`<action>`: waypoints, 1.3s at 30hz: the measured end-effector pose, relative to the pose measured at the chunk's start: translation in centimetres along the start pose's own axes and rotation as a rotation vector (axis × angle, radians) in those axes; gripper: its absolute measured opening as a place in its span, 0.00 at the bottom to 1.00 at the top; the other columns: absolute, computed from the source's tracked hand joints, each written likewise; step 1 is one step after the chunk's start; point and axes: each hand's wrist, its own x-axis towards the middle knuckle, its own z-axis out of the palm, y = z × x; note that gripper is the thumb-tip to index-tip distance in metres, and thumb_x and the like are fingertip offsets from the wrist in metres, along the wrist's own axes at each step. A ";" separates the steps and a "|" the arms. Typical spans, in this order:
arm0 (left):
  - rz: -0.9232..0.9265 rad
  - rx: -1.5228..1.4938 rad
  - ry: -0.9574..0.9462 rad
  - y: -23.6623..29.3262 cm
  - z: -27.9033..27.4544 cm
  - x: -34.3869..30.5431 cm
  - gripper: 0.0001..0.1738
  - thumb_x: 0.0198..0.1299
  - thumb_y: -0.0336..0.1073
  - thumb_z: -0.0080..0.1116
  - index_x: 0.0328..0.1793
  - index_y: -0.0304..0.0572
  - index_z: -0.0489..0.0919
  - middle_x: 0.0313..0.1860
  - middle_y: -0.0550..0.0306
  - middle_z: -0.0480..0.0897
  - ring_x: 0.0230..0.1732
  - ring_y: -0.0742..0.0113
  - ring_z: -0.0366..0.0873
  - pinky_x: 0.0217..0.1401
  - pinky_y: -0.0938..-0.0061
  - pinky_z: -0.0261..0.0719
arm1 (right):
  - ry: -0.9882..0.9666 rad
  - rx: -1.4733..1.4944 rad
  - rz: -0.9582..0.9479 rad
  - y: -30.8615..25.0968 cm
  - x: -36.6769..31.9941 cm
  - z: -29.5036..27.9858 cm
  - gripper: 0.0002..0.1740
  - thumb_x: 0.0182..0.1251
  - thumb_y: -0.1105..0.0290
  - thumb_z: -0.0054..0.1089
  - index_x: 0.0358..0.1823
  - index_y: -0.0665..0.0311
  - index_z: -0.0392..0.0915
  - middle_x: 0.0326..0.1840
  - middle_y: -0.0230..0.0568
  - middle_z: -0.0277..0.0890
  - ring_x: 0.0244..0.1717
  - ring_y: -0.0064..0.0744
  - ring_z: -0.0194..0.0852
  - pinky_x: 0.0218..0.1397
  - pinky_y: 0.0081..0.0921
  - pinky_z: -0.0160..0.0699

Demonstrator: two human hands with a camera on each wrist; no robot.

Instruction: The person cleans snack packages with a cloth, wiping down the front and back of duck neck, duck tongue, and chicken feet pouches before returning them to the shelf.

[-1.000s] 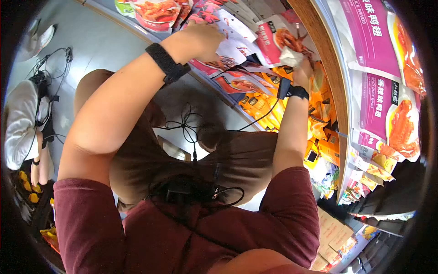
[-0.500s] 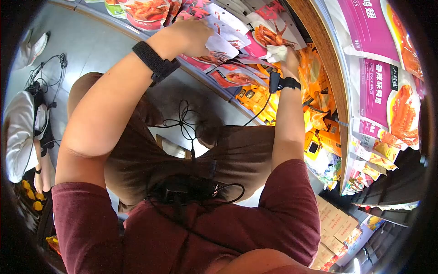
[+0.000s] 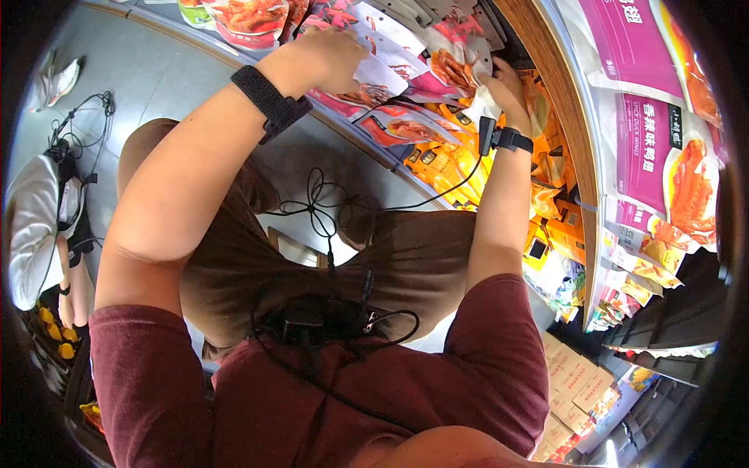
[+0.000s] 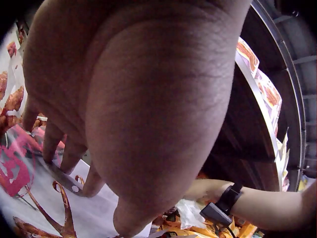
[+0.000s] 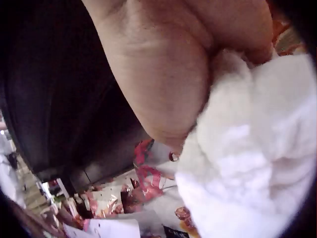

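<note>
My left hand (image 3: 328, 58) lies over upright white-and-pink food packs (image 3: 382, 58) at the top of the head view. In the left wrist view its fingers (image 4: 52, 141) are spread and touch a white pack (image 4: 96, 213) printed with reddish food. My right hand (image 3: 507, 87) grips a crumpled white cloth (image 3: 482, 105) beside a pink pack with a food picture (image 3: 452, 70). The cloth (image 5: 247, 153) hangs from the curled right hand (image 5: 163, 64) in the right wrist view and hides part of the packs behind it.
Orange packs (image 3: 445, 168) fill the shelf below the right hand. A brown shelf edge (image 3: 558, 78) curves past it, with purple packs (image 3: 647, 148) beyond. A black cable (image 3: 437, 195) runs from the right wrist. Another person (image 3: 35, 226) is at the left.
The right hand has shifted with the cloth toward the brown shelf edge, and the pack beside it has tilted back. The left hand has moved slightly left along the packs.
</note>
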 end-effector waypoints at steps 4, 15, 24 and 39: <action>0.009 -0.013 0.001 -0.2 0.1 -0.1 0.32 0.53 0.51 0.64 0.64 0.50 0.74 0.64 0.48 0.72 0.66 0.47 0.69 0.64 0.48 0.69 | -0.155 -0.635 0.062 -2.0 -0.2 1.1 0.26 0.55 0.58 0.60 0.56 0.58 0.78 0.57 0.52 0.76 0.59 0.48 0.74 0.59 0.39 0.73; 0.011 -0.010 -0.029 -0.2 0.1 -0.2 0.33 0.53 0.51 0.65 0.65 0.51 0.73 0.65 0.48 0.71 0.66 0.47 0.69 0.65 0.47 0.68 | -0.081 -0.685 0.150 -5.4 -2.7 4.6 0.23 0.60 0.51 0.60 0.55 0.50 0.78 0.52 0.46 0.80 0.55 0.49 0.77 0.56 0.42 0.76; 0.021 -0.026 0.099 -0.4 0.8 0.2 0.30 0.45 0.39 0.66 0.58 0.44 0.76 0.58 0.48 0.74 0.61 0.45 0.71 0.59 0.51 0.74 | -0.261 -0.275 -0.504 -13.0 -4.2 5.2 0.27 0.55 0.60 0.69 0.56 0.62 0.77 0.48 0.47 0.81 0.50 0.36 0.80 0.52 0.30 0.75; 0.072 -0.056 0.251 -1.0 1.1 -0.2 0.37 0.42 0.31 0.67 0.64 0.43 0.71 0.60 0.45 0.71 0.51 0.46 0.80 0.52 0.59 0.79 | -0.342 -0.331 -0.592 -14.9 -7.3 10.2 0.17 0.61 0.65 0.59 0.52 0.58 0.80 0.42 0.51 0.81 0.47 0.50 0.79 0.50 0.38 0.77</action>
